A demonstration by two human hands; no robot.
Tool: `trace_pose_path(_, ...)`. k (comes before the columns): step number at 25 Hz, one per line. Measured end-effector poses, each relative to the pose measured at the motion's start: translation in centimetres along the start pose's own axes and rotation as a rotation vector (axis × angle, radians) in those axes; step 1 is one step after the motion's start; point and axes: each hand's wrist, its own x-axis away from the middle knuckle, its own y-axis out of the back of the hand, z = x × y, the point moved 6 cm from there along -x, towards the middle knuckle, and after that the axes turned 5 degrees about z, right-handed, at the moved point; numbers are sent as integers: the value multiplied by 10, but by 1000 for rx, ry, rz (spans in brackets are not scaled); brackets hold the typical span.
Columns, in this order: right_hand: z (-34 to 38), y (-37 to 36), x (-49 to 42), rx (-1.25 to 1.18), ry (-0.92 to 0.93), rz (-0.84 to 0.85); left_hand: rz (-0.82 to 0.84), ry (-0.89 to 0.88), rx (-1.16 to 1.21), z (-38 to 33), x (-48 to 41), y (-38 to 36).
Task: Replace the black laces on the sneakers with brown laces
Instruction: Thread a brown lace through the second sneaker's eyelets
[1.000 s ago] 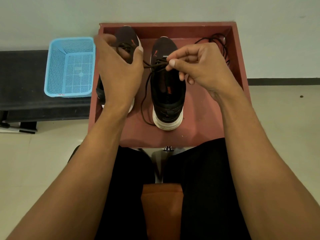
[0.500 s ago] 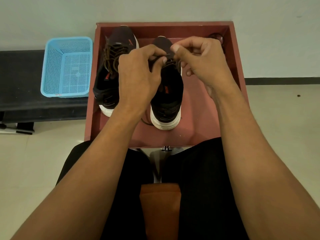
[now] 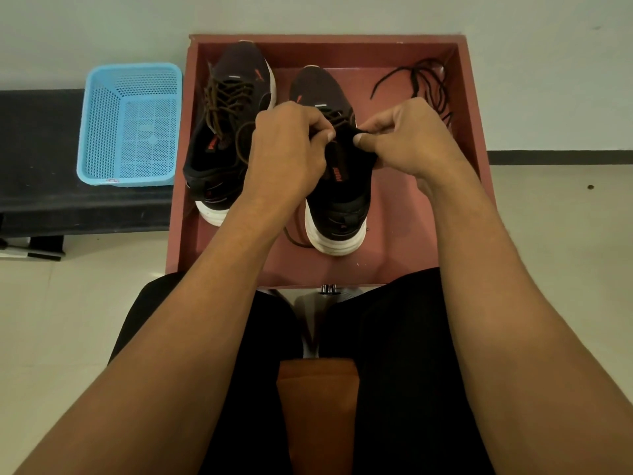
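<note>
Nearest, past the person's knees, a red tray (image 3: 404,241) bears both sneakers, heels toward the person. A slack loop of the brown lace (image 3: 287,232) trails on the tray floor just beside the heel of the right sneaker (image 3: 342,207), which stands upright on its white sole.

Above its tongue the left hand (image 3: 287,145) and right hand (image 3: 407,138) meet, each with its grip pressed together, thumb against curled forefinger. As best I can judge, each pinches the brown lace at the top of the lacing, but the fingertips hide the strand itself.

The lace should handle light, limp and thin: it will not push through an eyelet unless taken close to its stiff tip, and slack must be drawn out evenly on both sides. The sneaker is light with a soft upper and will likely shift when the lace is tugged, so the pull should stay short or one hand should brace the collar.

Just beside it, the left sneaker (image 3: 219,173) already carries brown lacing. In the tray's far right corner the black laces (image 3: 428,84) lie loose. Off to the left, a blue basket (image 3: 99,132) sits on a low black worktop (image 3: 41,166)
</note>
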Motion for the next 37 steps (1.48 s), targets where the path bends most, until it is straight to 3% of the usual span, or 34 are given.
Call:
trace_pose_path(18,-4,-13,3,-310,-64,160,11,184,137,12,2,-7)
trace_pose_path(24,-1,-18,1,-276,-59,150,-49,203,155,9,7,-5)
trace_pose_path(37,2,-17,0,-252,-21,129,-7,144,-3,5,6,-11)
